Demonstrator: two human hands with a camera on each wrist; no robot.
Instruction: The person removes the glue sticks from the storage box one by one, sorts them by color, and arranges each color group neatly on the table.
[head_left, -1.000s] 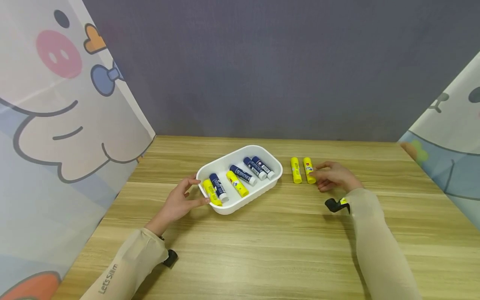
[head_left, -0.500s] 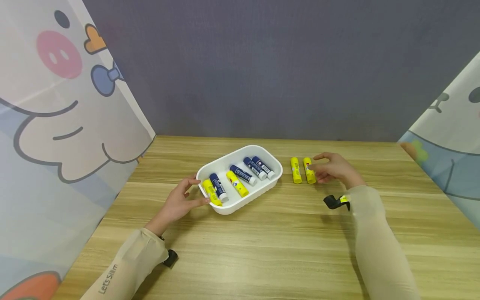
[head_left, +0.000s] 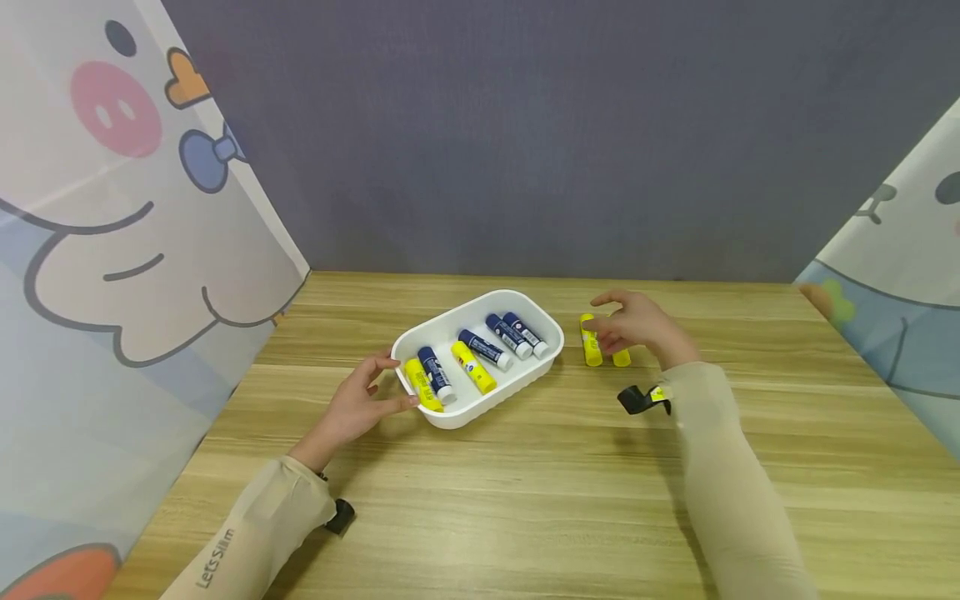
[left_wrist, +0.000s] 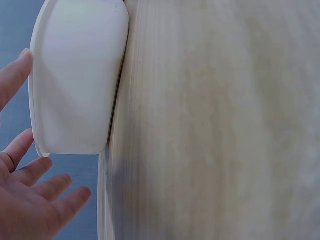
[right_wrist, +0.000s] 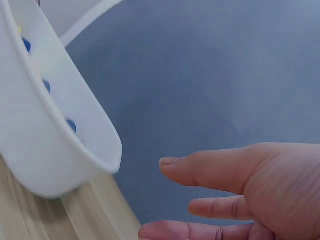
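A white plastic basket (head_left: 450, 421) holds several blue glue sticks (head_left: 437, 375) with white ends and two yellow glue sticks (head_left: 474, 367). My left hand (head_left: 358, 412) touches the rim at the basket's left end with thumb and index fingertip; in the left wrist view its other fingers are spread loosely. Right of the basket, a yellow glue stick (head_left: 592, 354) and a second yellow glue stick (head_left: 622, 358) lie side by side on the table. My right hand (head_left: 637, 325) hovers over them, fingers loosely bent, partly hiding both. Nothing shows between its fingers in the right wrist view.
The wooden table (head_left: 525, 500) meets a grey wall panel (head_left: 555, 150) at the back. Cartoon-printed panels stand on the left (head_left: 135, 250) and right (head_left: 907, 275). A black wrist-worn camera (head_left: 641, 400) juts out below my right hand.
My right hand has lifted from beside the right-hand yellow glue stick and moved left over the pair. The left hand, basket and glue sticks stay where they were.
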